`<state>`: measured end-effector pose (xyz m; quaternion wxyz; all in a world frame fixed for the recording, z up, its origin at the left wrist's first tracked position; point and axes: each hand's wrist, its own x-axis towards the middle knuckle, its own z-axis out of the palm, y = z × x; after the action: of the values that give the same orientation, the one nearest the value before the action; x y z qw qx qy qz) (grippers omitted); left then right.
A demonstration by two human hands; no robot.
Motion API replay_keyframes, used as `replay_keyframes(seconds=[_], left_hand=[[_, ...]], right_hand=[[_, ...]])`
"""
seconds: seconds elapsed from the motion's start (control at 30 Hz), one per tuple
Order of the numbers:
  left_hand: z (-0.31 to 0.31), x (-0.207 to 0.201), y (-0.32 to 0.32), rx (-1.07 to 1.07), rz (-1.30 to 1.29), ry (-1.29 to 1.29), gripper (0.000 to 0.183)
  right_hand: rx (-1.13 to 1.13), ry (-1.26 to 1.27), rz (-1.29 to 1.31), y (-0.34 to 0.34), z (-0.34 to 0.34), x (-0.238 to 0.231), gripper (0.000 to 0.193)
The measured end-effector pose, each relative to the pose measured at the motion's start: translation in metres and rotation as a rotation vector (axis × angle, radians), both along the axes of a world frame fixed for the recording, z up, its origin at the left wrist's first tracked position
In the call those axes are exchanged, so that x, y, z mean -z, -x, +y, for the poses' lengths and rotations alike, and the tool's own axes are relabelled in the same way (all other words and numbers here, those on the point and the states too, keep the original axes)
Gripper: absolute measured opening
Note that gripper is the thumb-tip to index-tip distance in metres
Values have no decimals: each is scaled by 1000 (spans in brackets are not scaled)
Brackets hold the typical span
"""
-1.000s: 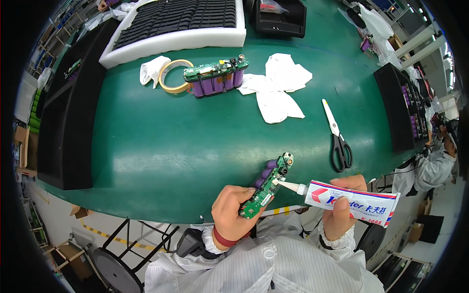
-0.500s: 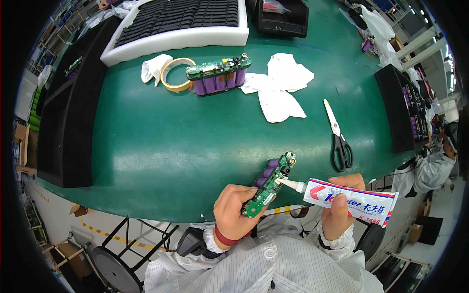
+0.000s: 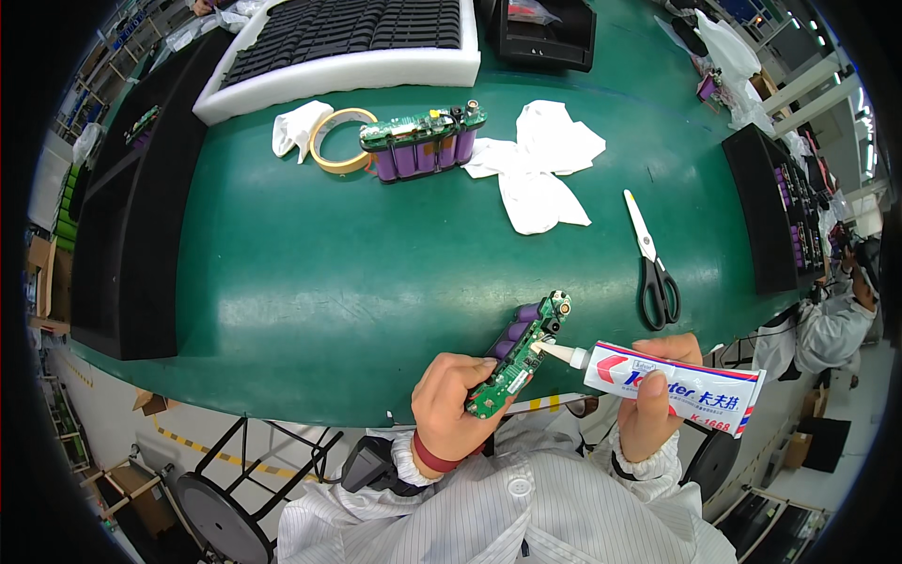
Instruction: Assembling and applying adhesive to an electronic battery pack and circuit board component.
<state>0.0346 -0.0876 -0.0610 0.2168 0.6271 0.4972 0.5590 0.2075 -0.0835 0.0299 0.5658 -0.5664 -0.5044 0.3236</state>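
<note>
My left hand (image 3: 453, 399) is closed around the lower end of a battery pack (image 3: 520, 352), tilted so its green circuit board faces up and its purple cells point to the upper left. In my right hand (image 3: 658, 395) is a white glue tube (image 3: 691, 385) with red and blue markings, squeezed between thumb and fingers. Its pale pointed nozzle (image 3: 561, 353) reaches the middle of the board, at or just over a white part there. Whether glue is coming out is too small to tell. Black-handled scissors (image 3: 648, 268) lie to the right of the tube.
A second battery pack (image 3: 423, 146) stands beyond, between a tape roll (image 3: 325, 155) and white cloths (image 3: 540, 174). Further back are a white foam tray (image 3: 348, 80) of black parts and a black bin (image 3: 545, 47). Black racks stand left (image 3: 132, 244) and right (image 3: 752, 216) on the green table.
Almost nothing differs. Both hands, the battery pack and the tube hold nearly the same place, with the nozzle still at the board.
</note>
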Motion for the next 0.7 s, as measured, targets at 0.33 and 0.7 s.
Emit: replay_keyframes(seconds=[0.33, 0.7], left_hand=[[-1, 0, -1, -5, 1, 3, 43], [1, 1, -1, -14, 1, -11, 43]], right_hand=[[30, -19, -24, -3, -3, 3, 46], [-4, -18, -4, -1, -4, -2, 48]])
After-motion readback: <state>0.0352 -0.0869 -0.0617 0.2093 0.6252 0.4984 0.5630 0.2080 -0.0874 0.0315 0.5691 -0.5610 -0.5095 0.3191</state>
